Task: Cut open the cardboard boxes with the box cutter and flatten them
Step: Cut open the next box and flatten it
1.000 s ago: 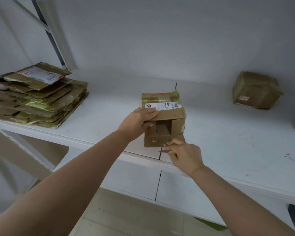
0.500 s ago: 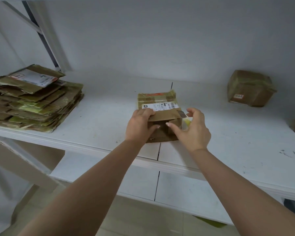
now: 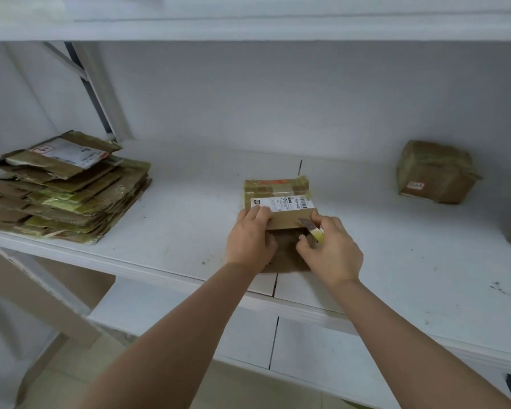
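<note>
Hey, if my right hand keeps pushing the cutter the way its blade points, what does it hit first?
Probably the box's top flap; the box cutter in your right hand aims up-left at it.

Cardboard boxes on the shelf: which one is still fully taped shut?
The taped box at far right, standing alone untouched. The labelled box is under both hands; the flattened stack lies left.
</note>
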The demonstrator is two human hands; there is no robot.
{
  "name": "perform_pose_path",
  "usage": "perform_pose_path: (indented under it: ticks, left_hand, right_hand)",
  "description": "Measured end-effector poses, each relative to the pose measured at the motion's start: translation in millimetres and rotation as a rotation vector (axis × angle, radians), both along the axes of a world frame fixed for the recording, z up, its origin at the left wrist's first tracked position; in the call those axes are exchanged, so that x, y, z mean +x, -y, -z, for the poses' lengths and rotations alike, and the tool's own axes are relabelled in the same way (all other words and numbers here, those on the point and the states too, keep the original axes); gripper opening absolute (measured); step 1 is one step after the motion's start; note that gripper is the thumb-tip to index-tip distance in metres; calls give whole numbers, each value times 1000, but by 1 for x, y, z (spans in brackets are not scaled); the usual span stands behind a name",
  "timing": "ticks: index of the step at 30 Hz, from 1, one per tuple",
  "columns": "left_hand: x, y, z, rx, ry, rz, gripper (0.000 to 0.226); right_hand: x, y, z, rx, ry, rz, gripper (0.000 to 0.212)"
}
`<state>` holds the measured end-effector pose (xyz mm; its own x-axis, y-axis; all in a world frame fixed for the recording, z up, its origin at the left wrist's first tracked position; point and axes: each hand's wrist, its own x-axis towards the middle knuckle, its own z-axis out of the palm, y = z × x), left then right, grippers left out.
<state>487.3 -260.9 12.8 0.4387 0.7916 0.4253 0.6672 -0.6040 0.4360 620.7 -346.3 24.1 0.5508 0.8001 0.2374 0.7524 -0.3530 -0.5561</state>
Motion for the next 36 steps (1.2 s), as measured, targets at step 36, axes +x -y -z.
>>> perform_pose_path:
  ticks: [36]
  left_hand:
    - [-2,18,-18,-295,-769,419,39]
  right_hand:
    - [59,30,-2,81,-164,248,21]
